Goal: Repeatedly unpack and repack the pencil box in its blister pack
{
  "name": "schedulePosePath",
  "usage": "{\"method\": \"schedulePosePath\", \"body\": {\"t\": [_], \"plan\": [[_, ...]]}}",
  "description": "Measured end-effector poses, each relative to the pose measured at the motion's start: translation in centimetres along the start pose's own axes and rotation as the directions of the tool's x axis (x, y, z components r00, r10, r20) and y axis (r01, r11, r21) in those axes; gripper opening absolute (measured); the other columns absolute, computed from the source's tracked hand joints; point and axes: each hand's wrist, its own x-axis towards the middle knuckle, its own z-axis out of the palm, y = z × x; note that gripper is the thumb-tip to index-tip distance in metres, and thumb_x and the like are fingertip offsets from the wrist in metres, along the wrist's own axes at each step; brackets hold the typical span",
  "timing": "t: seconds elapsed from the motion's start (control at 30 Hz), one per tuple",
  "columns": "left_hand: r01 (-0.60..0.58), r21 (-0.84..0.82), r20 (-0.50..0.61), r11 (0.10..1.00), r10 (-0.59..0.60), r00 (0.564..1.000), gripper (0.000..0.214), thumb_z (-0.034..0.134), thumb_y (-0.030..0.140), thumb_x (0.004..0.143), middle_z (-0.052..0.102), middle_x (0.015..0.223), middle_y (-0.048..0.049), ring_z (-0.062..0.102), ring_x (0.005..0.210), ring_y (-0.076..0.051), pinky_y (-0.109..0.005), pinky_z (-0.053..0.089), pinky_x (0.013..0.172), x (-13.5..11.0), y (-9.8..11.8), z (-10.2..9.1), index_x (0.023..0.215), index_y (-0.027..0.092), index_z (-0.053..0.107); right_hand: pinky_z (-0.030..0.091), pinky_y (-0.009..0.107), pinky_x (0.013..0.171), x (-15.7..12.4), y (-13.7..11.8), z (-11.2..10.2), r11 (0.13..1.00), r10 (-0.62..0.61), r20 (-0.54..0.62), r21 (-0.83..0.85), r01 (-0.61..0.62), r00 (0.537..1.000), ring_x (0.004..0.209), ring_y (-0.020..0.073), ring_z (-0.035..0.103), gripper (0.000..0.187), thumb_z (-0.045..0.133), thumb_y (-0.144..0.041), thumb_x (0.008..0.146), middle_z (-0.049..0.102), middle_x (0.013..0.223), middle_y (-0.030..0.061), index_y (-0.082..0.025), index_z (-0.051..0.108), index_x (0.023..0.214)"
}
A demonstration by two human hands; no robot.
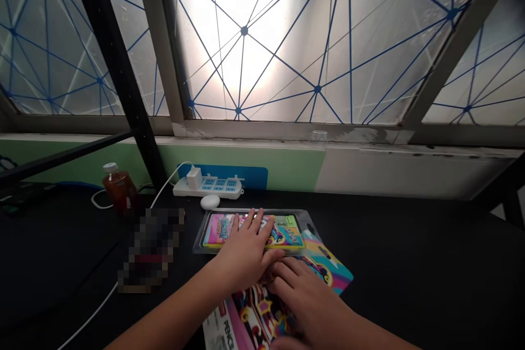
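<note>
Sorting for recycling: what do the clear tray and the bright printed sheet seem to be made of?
The clear tray under the left hand looks like thin moulded plastic: see-through, glossy, with a raised rim. The printed sheet by the right hand looks like coated card or plastic film, smooth with a slight sheen; the look leaves that open.
</note>
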Motion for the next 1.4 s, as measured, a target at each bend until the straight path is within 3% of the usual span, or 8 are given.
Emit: {"method": "schedulePosePath", "body": {"t": [0.13,0.27,0.57,0.77,0.87,0.97,1.1,1.4], "plan": [[-0.007,0.035,-0.036,0.999,0.008,0.999,0.069,0.035,0.062,0.106,0.021,0.172,-0.0134,0.017,0.158,-0.038,-0.068,0.021,0.123,-0.8,-0.8,-0.3,0.164,0.023,0.029,0.049,0.049,0.102,0.2,1.2,1.3,0.998,0.011,-0.118,-0.059,-0.018,0.993,0.112,0.0336,0.061,0.069,0.072,-0.071,0.082,0.068,0.124,0.0138,-0.018,0.067,0.127],[-0.006,0.051,-0.058,0.999,0.009,0.998,0.068,0.036,0.061,0.106,0.024,0.170,-0.0135,0.020,0.158,-0.038,-0.069,0.022,0.122,-1.0,-1.3,0.0,0.162,0.023,0.033,0.050,0.050,0.101,0.2,2.4,2.5,0.987,-0.038,-0.167,-0.163,0.011,0.985,0.114,0.0357,0.063,0.079,0.065,-0.075,0.086,0.067,0.129,0.0176,-0.015,0.059,0.137],[0.043,0.100,-0.044,0.994,-0.038,0.998,0.066,0.032,0.061,0.107,0.019,0.171,-0.0072,0.016,0.158,-0.037,-0.068,0.024,0.122,-1.4,-1.6,0.5,0.162,0.026,0.032,0.050,0.033,0.070,-0.1,2.7,3.9,0.964,-0.095,-0.323,-0.266,0.006,0.942,0.078,0.0227,0.063,0.043,0.063,-0.063,0.093,0.069,0.091,0.0071,-0.022,0.055,0.082],[0.077,0.074,-0.019,0.994,-0.076,0.997,0.058,0.025,0.056,0.109,0.018,0.170,0.0004,0.020,0.158,-0.036,-0.074,0.029,0.117,-1.8,-1.4,-0.2,0.153,0.029,0.050,0.037,0.024,0.053,-2.2,2.7,-1.2,0.973,0.228,-0.151,0.070,-0.219,0.962,0.057,0.0130,0.053,0.038,0.069,-0.056,0.091,0.064,0.068,-0.0032,-0.025,0.051,0.079],[0.066,0.093,-0.014,0.993,-0.065,0.998,0.056,0.031,0.056,0.107,0.023,0.169,-0.0005,0.020,0.157,-0.038,-0.078,0.029,0.115,-1.7,-1.0,0.1,0.146,0.027,0.058,0.036,0.024,0.056,-3.1,6.0,-5.1,0.897,0.424,-0.064,0.168,-0.409,0.904,0.063,0.0139,0.052,0.040,0.063,-0.062,0.093,0.061,0.070,-0.0028,-0.024,0.057,0.080],[0.058,0.101,0.002,0.993,-0.059,0.998,0.057,0.033,0.057,0.106,0.023,0.169,-0.0012,0.018,0.157,-0.039,-0.077,0.027,0.116,-1.6,-1.0,0.4,0.147,0.027,0.057,0.034,0.025,0.056,-3.5,10.5,-7.5,0.840,0.486,0.073,0.234,-0.489,0.871,0.063,0.0139,0.048,0.053,0.056,-0.070,0.093,0.058,0.068,-0.0023,-0.021,0.061,0.072],[0.049,0.099,0.031,0.994,-0.053,0.998,0.057,0.031,0.054,0.106,0.022,0.170,-0.0007,0.015,0.158,-0.038,-0.077,0.027,0.117,-1.7,-1.2,0.5,0.150,0.027,0.054,0.032,0.026,0.053,-3.8,13.8,-8.4,0.806,0.541,0.078,0.237,-0.543,0.837,0.060,0.0142,0.047,0.057,0.060,-0.074,0.088,0.059,0.065,-0.0015,-0.020,0.066,0.069],[-0.056,0.068,0.079,0.996,0.051,0.996,0.056,0.032,0.055,0.106,0.017,0.171,-0.0003,0.012,0.158,-0.039,-0.077,0.023,0.118,-2.2,-1.1,0.6,0.150,0.027,0.053,0.034,0.027,0.054,-4.4,14.0,-8.8,0.788,0.585,0.035,0.209,-0.579,0.810,0.061,0.0150,0.049,0.055,0.063,-0.072,0.085,0.061,0.066,-0.0005,-0.020,0.070,0.069]]}}
